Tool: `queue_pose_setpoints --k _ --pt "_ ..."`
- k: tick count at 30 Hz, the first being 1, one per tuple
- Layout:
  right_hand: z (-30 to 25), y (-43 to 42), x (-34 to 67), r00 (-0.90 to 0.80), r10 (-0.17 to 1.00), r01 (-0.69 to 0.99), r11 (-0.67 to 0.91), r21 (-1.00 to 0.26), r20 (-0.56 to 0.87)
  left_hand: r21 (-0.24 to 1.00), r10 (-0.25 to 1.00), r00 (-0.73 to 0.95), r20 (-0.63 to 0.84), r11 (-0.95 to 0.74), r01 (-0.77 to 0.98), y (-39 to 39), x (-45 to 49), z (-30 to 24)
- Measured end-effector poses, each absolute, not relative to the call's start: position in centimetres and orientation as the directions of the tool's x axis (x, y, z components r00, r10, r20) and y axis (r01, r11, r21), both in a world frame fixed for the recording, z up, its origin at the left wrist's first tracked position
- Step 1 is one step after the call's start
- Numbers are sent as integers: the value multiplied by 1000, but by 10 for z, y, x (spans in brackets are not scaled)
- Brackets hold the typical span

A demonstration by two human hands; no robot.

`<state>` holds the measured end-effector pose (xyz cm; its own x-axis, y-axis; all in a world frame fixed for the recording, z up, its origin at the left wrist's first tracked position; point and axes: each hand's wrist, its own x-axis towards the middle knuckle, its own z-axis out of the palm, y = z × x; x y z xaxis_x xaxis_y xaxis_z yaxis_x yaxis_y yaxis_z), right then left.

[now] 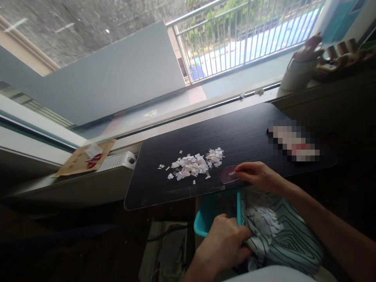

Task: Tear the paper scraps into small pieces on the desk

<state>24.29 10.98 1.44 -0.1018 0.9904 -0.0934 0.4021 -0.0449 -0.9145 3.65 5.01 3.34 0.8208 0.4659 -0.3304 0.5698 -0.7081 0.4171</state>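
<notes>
My right hand [260,175] is over the table's near edge, fingers pinched together at the right end of a clear pink protractor [227,176]. Small pale specks show on the protractor beside my fingertips. To its left, small white paper pieces [192,165] lie in a loose heap. My left hand [225,241] is closed at the near rim of a teal basket [201,223] below the table edge; its curled fingers are partly hidden. Against that hand lies a striped cloth [293,231], with more paper pieces [266,219] resting in its folds.
The dark tabletop [241,133] stands against a window sill. A blurred-out object [293,143] lies at its right. Red-handled scissors [94,160] rest on a brown envelope [73,162] at left. A white pot [298,74] stands on the sill at right.
</notes>
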Motion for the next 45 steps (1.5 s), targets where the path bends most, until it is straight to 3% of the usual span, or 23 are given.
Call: queue_pose_setpoints --k 4,9,15,20,32,45 --pt "19 108 242 -165 981 411 -23 -911 -100 420 476 826 -302 -711 564 48 34 32" --pt "19 109 245 -119 992 450 9 -893 -50 396 479 824 -303 -723 567 46 33 31" --pt "15 109 242 -202 975 391 -3 -920 -89 396 496 831 -252 -731 556 46 33 28" --pt "14 112 244 -117 991 381 -18 -925 -68 415 498 838 -225 -729 545 45 32 26" --pt "13 113 238 -166 984 385 9 -923 -59 416 506 839 -201 -731 541 45 33 24" --pt "17 114 240 -208 978 538 111 -836 -3 405 506 837 -210 -734 545 45 32 23"
